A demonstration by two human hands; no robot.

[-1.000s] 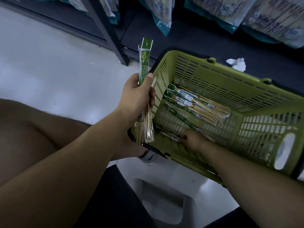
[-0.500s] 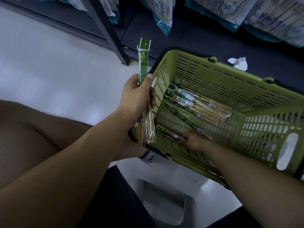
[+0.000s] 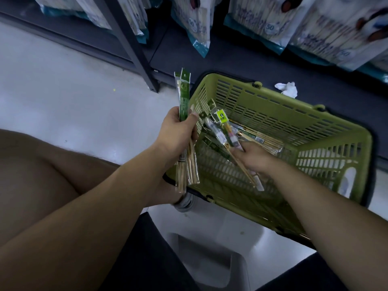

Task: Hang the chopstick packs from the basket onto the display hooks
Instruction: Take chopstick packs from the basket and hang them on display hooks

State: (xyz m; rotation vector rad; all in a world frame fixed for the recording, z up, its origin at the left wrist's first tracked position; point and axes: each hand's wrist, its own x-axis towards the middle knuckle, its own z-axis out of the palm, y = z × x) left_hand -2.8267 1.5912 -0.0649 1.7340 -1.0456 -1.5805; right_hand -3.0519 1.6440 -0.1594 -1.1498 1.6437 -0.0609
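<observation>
The left hand has its fingers curled tight round an upright bundle of chopstick packs, just outside the near-left corner of the green basket. The bundle's packs overlap too much to count, and their lower ends cover that corner's rim. Over the basket, the right hand pinches a slanted sheaf of packs, its yellow-green header pointing up toward the left hand. The sheaf is blurred, so its number is unclear. More loose packs lie along the basket's far wall, partly behind the right hand, and the right forearm hides the basket's near-right rim. Large hanging bags are cut off by the top edge. A crumpled white tissue lies on the dark bottom shelf, just beyond the basket. Pale floor lies open left of the basket and the shelf post — a bare knee crowds the lower left. A grey object sits between the forearms, but what it is cannot be told.
</observation>
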